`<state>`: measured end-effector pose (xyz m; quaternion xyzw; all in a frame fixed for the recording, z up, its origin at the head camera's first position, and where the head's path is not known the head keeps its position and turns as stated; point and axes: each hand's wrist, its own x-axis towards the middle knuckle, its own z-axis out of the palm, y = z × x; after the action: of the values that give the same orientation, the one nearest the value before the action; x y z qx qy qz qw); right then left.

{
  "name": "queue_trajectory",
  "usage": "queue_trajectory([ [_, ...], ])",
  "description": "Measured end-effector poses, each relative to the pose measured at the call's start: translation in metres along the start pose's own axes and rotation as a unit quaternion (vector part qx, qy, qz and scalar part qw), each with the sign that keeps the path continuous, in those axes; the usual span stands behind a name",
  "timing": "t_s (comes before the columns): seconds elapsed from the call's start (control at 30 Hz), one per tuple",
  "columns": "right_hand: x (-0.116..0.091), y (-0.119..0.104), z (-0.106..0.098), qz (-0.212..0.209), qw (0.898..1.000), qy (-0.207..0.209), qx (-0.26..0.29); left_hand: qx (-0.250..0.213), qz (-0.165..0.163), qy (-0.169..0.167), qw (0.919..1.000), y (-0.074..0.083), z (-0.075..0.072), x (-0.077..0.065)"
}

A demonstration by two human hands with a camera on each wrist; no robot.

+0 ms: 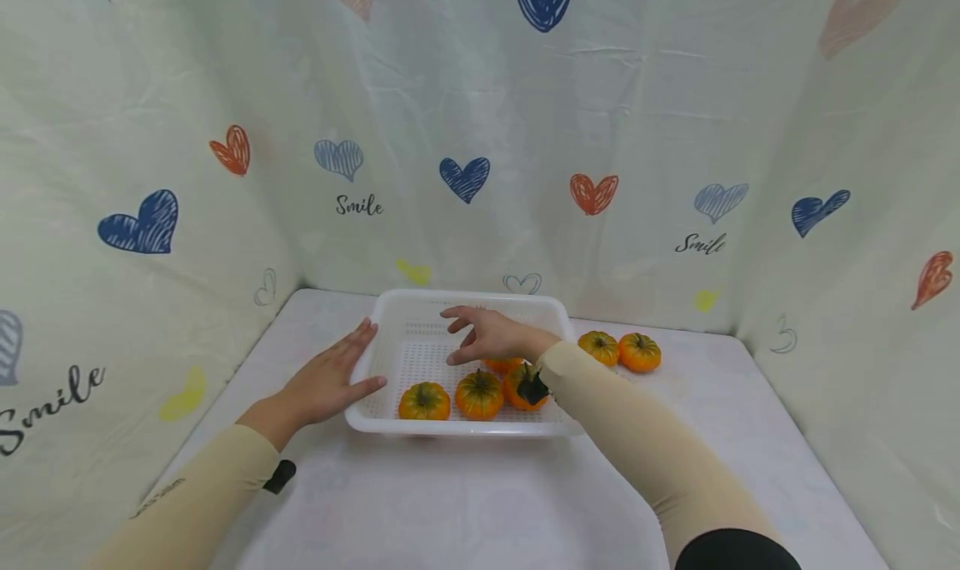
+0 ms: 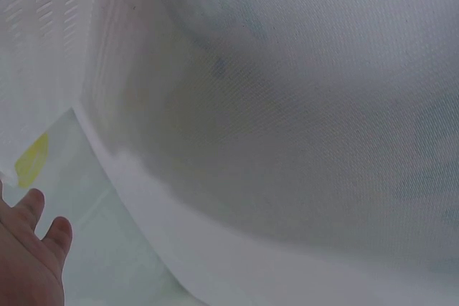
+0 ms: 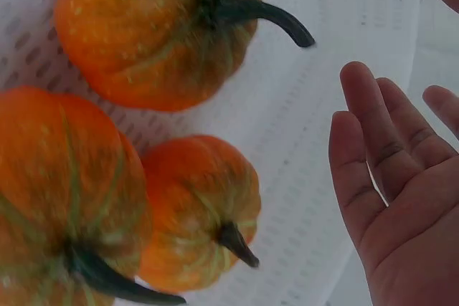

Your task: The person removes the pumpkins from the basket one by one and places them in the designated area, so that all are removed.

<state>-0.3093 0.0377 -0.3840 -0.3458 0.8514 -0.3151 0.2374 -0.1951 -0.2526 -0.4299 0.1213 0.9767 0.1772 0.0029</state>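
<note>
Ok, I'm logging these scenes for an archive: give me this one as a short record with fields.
Container: white perforated plastic basket on a white-covered table
Inside: at least four round, ribbed orange-and-green pumpkins
Outside: two similar pumpkins on the table, right of the basket
Left grip: touching the basket's left rim
Right grip: above the basket's inside, holding nothing
Backdrop: pale sheet with printed hearts

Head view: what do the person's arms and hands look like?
The left hand and right hand are ungloved. Left sleeve: cream, dark lettering, small black piece by the cuff. Right sleeve: cream, similar piece, larger black patch at the picture's bottom.
</note>
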Motion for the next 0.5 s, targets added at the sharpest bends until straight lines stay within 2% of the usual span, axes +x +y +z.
queue_trajectory([
  [0.37,0.006,0.006,0.026,0.014,0.999,-0.052,-0.008,-0.005,-0.001,0.005,1.0,0.002,-0.001,-0.001],
  [0.5,0.007,0.007,0.033,0.003,0.997,-0.071,-0.024,-0.003,-0.003,0.003,1.0,0.001,0.0,0.0],
])
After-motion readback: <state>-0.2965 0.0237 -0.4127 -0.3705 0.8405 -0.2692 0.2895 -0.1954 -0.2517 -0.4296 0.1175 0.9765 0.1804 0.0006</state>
